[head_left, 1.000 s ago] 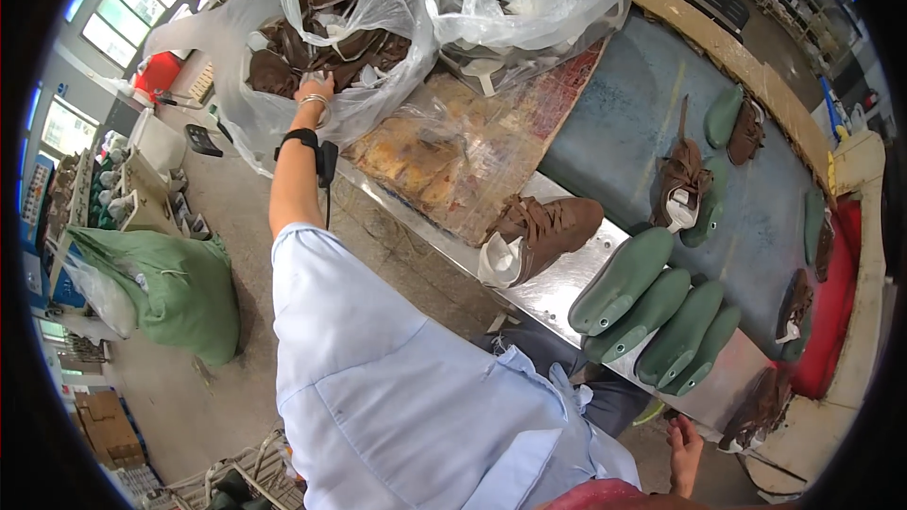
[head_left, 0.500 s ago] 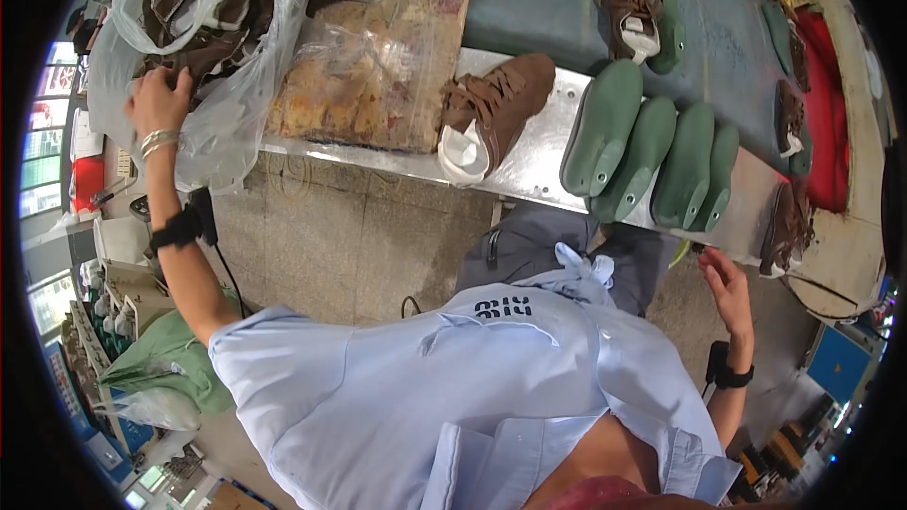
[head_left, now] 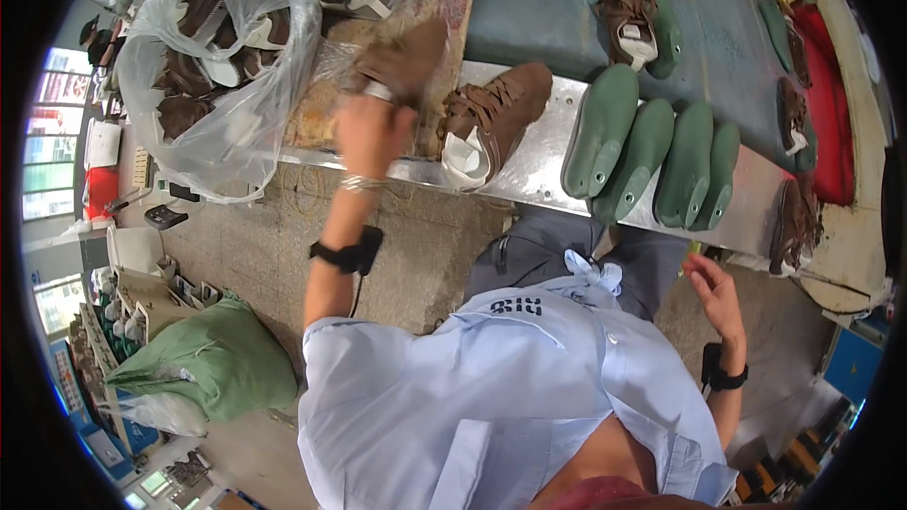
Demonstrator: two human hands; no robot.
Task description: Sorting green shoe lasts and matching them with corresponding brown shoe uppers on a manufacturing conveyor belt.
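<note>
- My left hand (head_left: 370,132) is closed round a brown shoe upper (head_left: 404,59), pinching it near the collar and holding it up over the worn wooden board (head_left: 444,9) at the bench edge. It's blurry, so I can't tell exactly where my fingers sit.
- My right hand (head_left: 715,293) hangs down by my side below the bench, fingers loosely spread, holding nothing.
- I'd guess the upper handles light and floppy: soft suede-looking stuff with no sole, so it sags wherever I don't support it. The stiffer heel end or collar seems the best place to grab, not the laces.
- Just right of it a second brown laced upper (head_left: 491,118) lies on the metal bench top (head_left: 548,165), white lining showing.
- Further right, four green shoe lasts (head_left: 652,151) lie side by side; those look hard and smooth.
- To my left, a clear plastic bag (head_left: 213,85) full of more brown uppers.
</note>
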